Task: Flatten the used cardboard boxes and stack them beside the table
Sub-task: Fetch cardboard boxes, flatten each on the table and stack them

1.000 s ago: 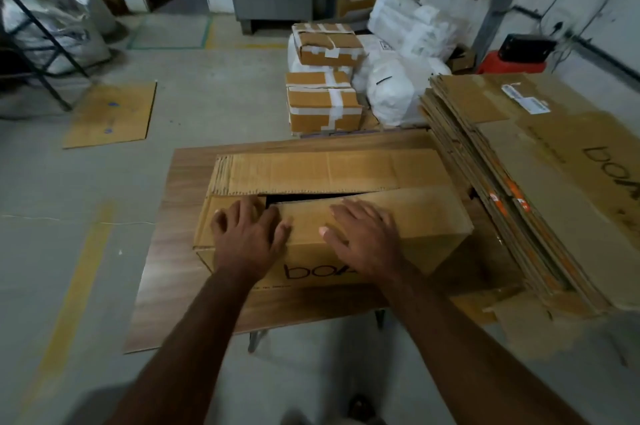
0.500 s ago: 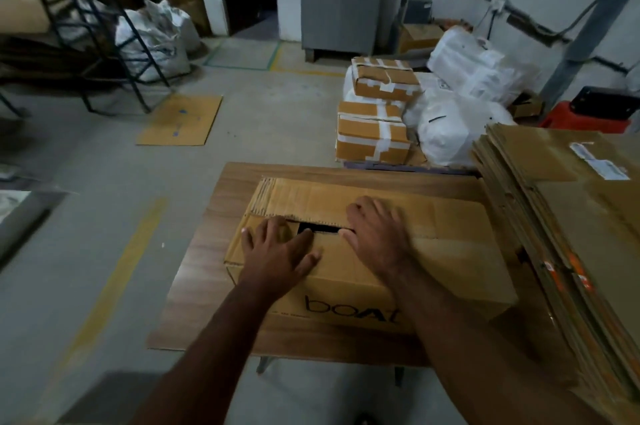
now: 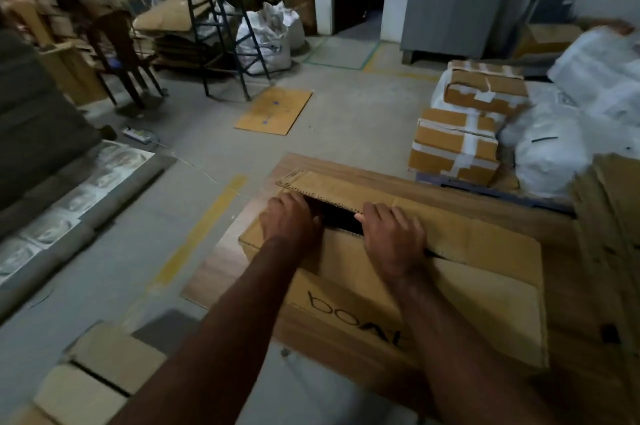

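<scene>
On the wooden table [image 3: 221,272] lies a brown, black-lettered cardboard box [image 3: 478,272], flaps parted over a dark gap, where the left hand [image 3: 289,222] and right hand [image 3: 393,237] curl fingers over flap edges.

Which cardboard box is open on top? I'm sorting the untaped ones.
The printed box under both hands on the table; the two stacked boxes behind are taped shut.

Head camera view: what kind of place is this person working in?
Probably a warehouse or packing storeroom: taped cartons sit on a bare concrete floor, flattened cardboard is stacked at the right, and full white sacks stand beside a metal frame.
</scene>
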